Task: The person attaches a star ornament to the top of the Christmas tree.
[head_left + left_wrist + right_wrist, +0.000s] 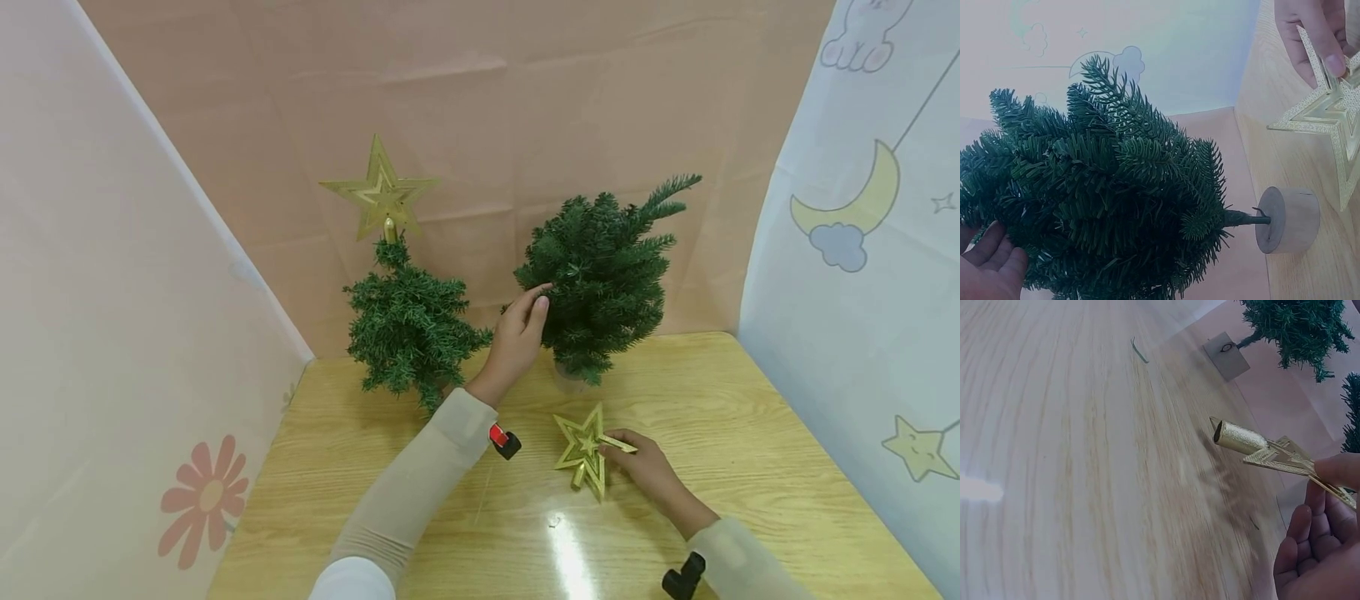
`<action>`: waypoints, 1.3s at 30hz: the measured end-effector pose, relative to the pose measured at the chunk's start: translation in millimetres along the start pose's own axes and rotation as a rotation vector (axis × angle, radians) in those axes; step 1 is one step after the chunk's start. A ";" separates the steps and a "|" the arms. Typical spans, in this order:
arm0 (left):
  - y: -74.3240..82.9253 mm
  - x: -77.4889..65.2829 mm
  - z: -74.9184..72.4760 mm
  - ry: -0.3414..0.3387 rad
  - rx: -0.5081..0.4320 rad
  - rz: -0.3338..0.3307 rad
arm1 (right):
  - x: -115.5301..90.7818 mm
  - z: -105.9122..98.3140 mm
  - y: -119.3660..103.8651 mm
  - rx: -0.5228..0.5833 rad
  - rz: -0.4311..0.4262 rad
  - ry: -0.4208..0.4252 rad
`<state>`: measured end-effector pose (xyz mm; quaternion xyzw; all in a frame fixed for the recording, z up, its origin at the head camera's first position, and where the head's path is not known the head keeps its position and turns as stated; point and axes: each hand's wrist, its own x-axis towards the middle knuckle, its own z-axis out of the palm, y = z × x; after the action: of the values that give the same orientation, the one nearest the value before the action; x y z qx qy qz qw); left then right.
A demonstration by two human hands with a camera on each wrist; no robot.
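My right hand (641, 467) pinches a gold star tree topper (583, 443) by one arm, between thumb and fingers. In the right wrist view the topper's hollow tube (1240, 437) points away from the hand, above the wooden table. My left hand (519, 333) is at the left side of a dark green artificial Christmas tree (600, 275). Its loosely bent fingers (999, 250) reach right at the needles in the left wrist view, some fingertips hidden by foliage. This tree stands on a round wooden base (1294, 219).
A second small Christmas tree (408, 325) stands to the left, wearing another gold star topper (381, 190). The wooden table (315, 492) is bordered by a peach backdrop (465, 100) and printed side cloths. A green needle sprig (1139, 351) lies on the tabletop.
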<state>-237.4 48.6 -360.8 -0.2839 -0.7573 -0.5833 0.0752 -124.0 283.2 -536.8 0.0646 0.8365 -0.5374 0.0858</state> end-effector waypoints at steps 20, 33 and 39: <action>-3.9 0.7 3.4 0.014 -0.007 0.000 | -4.5 8.8 -1.5 0.201 -0.079 -0.054; -5.0 1.7 1.9 0.018 0.000 0.032 | -10.9 -1.7 -19.7 0.160 -0.165 -0.091; -7.3 6.6 1.5 0.055 0.012 0.062 | -14.2 -11.4 -37.1 0.113 -0.234 -0.131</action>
<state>-246.3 51.1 -364.5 -0.2907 -0.7492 -0.5838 0.1155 -118.5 277.9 -496.1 -0.0638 0.7993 -0.5930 0.0731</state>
